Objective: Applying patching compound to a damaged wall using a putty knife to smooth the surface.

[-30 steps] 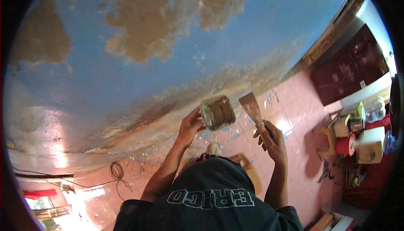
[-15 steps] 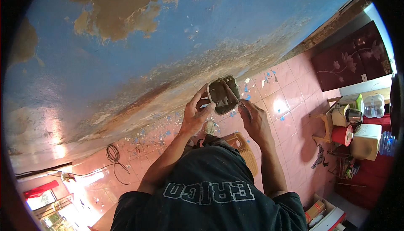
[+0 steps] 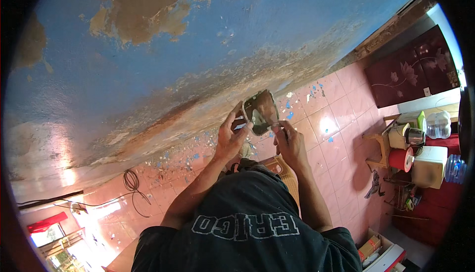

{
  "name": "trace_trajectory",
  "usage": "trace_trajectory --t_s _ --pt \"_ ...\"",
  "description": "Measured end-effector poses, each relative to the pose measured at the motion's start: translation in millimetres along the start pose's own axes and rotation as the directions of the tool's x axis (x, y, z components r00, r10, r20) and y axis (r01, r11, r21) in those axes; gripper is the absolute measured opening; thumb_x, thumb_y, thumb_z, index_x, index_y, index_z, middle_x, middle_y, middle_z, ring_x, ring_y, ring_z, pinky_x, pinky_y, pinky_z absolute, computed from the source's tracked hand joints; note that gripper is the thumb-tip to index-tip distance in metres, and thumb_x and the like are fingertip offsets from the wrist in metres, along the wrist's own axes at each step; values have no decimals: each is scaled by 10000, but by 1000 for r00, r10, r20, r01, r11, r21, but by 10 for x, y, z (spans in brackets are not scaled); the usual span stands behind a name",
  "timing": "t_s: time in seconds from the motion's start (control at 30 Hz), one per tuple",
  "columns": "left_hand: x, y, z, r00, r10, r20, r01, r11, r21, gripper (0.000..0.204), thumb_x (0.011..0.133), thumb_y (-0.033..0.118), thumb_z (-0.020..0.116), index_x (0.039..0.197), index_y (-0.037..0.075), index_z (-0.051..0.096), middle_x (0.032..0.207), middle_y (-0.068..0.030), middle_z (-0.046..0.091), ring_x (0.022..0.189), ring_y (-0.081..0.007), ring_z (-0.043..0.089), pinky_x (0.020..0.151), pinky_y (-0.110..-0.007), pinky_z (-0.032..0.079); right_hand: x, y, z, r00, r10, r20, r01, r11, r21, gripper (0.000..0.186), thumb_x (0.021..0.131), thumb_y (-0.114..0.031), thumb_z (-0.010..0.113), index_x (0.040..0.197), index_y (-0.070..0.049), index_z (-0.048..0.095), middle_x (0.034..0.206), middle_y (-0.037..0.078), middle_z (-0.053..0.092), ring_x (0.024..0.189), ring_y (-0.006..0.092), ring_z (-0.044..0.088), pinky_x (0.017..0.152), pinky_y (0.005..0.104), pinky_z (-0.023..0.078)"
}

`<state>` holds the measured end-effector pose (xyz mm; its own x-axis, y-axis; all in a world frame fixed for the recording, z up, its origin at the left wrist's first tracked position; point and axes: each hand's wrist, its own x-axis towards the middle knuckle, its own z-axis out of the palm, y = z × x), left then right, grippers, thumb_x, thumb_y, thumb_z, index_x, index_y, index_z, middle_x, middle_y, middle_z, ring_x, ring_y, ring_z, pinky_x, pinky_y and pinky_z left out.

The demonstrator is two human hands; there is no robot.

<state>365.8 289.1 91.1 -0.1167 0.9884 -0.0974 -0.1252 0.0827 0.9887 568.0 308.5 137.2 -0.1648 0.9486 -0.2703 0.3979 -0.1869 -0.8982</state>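
Observation:
My left hand (image 3: 231, 134) grips a small squarish tub (image 3: 246, 115) by its left side, fingers underneath and thumb on the near rim. Grey-brown, wet-looking stuff coats its inside. At the tub's right edge my right hand (image 3: 292, 145) is closed, pinching what looks like a flat-bladed scraper (image 3: 269, 107); its blade lies across the tub's mouth and its handle is mostly hidden in my fingers. Both hands are in front of my body, close to the base of a blue wall (image 3: 213, 39) with peeled, brown-stained patches.
Paint flakes (image 3: 185, 155) litter the pink tiled floor (image 3: 341, 158) along the wall. A tan plastic stool (image 3: 286, 173) stands by my legs. Coiled black cable (image 3: 131, 180) lies at left. On the right are a wooden stand (image 3: 380, 148) with household things and a dark red cabinet (image 3: 410, 71).
My right hand has shifted slightly left and closer to the tub. The blade has turned, so more of its flat face shows over the tub. My left hand stays nearly in place.

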Motion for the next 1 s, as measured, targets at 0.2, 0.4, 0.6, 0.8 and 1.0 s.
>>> trace_trajectory --t_s 0.2,0.4,0.6,0.8,1.0 --pt "-39 -84 34 999 -35 -2 35 979 201 710 971 164 712 1581 33 373 1264 -121 621 1116 -187 640 928 -329 563 -72 148 167 999 16 45 -21 993 114 294 1063 -247 564 1141 30 628 650 49 593 485 112 555 454 292 432" --pt "72 -204 -12 999 -36 15 35 998 52 712 970 156 711 1583 34 368 1335 -137 609 1135 -194 641 932 -330 565 -10 202 82 967 124 223 -200 911 361 326 1067 -312 566 1081 7 629 654 35 585 471 106 518 427 281 373" --pt "207 -168 -172 986 -158 -48 142 961 -235 699 969 110 687 1578 12 358 1387 -161 577 1167 -207 622 931 -344 571 7 -37 -228 968 117 221 -220 816 535 324 1057 -347 533 1077 -31 599 656 57 570 397 109 444 351 262 289" --pt "229 -473 -267 969 -235 -81 195 921 -336 533 948 22 680 1452 26 508 1178 -38 608 1068 -178 631 889 -358 598 72 -965 -671 952 -305 4 229 724 651 399 1059 -382 503 1181 -9 576 633 108 572 393 130 445 348 272 316" --pt "207 -468 -301 977 -213 0 200 921 -335 683 996 51 644 1585 -13 304 1332 -167 571 1152 -274 645 914 -443 628 256 -2367 -966 433 -814 -387 871 488 -53 383 1076 -293 547 1305 11 593 818 104 656 603 145 554 567 266 435"
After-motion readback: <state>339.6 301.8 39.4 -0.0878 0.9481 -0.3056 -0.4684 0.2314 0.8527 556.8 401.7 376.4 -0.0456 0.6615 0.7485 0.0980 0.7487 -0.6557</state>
